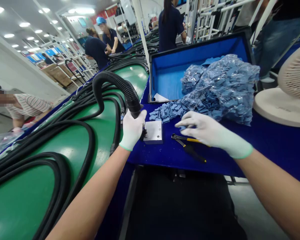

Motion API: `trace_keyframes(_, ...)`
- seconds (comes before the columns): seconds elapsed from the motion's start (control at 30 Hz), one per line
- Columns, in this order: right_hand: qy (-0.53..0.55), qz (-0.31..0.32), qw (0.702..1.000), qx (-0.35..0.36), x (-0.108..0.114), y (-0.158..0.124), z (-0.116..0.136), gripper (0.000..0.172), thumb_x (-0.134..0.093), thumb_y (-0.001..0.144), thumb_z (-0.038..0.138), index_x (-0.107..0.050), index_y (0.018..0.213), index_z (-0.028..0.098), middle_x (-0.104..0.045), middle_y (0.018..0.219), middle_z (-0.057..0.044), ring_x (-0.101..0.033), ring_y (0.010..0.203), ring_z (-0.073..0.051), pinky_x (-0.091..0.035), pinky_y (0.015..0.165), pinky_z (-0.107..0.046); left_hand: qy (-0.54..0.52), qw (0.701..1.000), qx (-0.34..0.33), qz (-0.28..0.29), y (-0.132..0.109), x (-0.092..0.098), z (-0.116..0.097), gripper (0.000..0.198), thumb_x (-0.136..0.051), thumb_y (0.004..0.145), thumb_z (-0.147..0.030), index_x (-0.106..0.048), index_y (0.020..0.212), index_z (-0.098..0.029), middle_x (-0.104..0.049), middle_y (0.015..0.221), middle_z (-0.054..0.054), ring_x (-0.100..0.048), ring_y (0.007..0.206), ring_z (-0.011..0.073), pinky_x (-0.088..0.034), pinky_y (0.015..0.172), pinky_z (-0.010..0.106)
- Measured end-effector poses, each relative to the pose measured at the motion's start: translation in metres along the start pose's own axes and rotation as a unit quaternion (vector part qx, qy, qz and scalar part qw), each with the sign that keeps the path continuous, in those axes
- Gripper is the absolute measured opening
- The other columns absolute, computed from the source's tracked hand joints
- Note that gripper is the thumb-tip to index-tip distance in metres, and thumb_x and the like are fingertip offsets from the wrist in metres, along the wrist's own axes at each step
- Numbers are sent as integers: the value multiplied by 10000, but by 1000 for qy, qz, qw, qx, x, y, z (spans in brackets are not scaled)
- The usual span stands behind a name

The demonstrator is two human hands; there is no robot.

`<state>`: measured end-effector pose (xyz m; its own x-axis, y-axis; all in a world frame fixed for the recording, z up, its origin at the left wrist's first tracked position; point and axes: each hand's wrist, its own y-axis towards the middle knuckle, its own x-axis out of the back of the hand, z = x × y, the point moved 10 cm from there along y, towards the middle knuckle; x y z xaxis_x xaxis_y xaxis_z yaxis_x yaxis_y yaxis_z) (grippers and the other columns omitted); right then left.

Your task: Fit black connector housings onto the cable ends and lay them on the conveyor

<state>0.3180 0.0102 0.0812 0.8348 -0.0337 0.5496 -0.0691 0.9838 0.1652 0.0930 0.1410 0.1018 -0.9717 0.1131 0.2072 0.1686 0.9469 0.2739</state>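
Observation:
My left hand [133, 128], in a white glove, is closed around the end of a black corrugated hose [120, 83], beside a small metal block [153, 131]. The hose arches up and back from the hand. My right hand [200, 128], also gloved, hovers over the blue table with its fingers bent together; a small blue plastic piece [182, 128] shows at the fingertips. Below that hand lies a pair of pliers [190, 146] with black and yellow handles. Just beyond it, loose blue plastic pieces [167, 111] spill from a clear plastic bag [222, 86].
A blue bin [166, 75] with a black rim stands behind the bag. On the right is a beige fan [280, 106]. Black hoses [87, 133] lie along a green conveyor [35, 190] at left. Several people work farther back, and one person sits across the conveyor.

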Motion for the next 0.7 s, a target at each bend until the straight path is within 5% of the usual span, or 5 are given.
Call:
trace_keyframes(0.17, 45, 34, 995, 76, -53, 63, 43, 185, -632, 866, 292, -745, 896, 148, -636, 789, -15, -559, 731, -163, -431, 682, -283, 24, 998, -30, 57, 7, -2, -4, 349, -704, 880, -327, -642, 1160, -130, -639, 736, 16, -607, 677, 161, -494, 691, 284)
trace_keyframes(0.4, 120, 96, 985, 76, -113, 109, 33, 336, -691, 809, 391, -518, 634, 161, -439, 591, 48, -382, 570, -99, -274, 551, -269, -5, 998, -20, 61, 17, 1, 15, 385, -725, 872, -361, -635, 1169, -134, -649, 846, 36, -602, 741, 162, -505, 728, 292)
trace_keyframes(0.6, 122, 94, 987, 53, -121, 120, 19, 416, -746, 773, 528, -629, 649, 148, -534, 607, 26, -459, 582, -115, -314, 543, -266, -30, 997, -2, 67, 18, -2, 23, 346, -707, 901, -442, -611, 1074, -158, -661, 843, 40, -630, 752, 168, -530, 718, 281)
trace_keyframes(0.7, 110, 107, 987, 52, -119, 117, 17, 395, -765, 776, 554, -725, 777, 162, -665, 712, -8, -579, 650, -150, -385, 573, -267, -28, 998, 1, 48, 13, 26, 21, 379, -682, 920, -516, -608, 993, -151, -666, 868, 62, -623, 733, 158, -530, 704, 268)
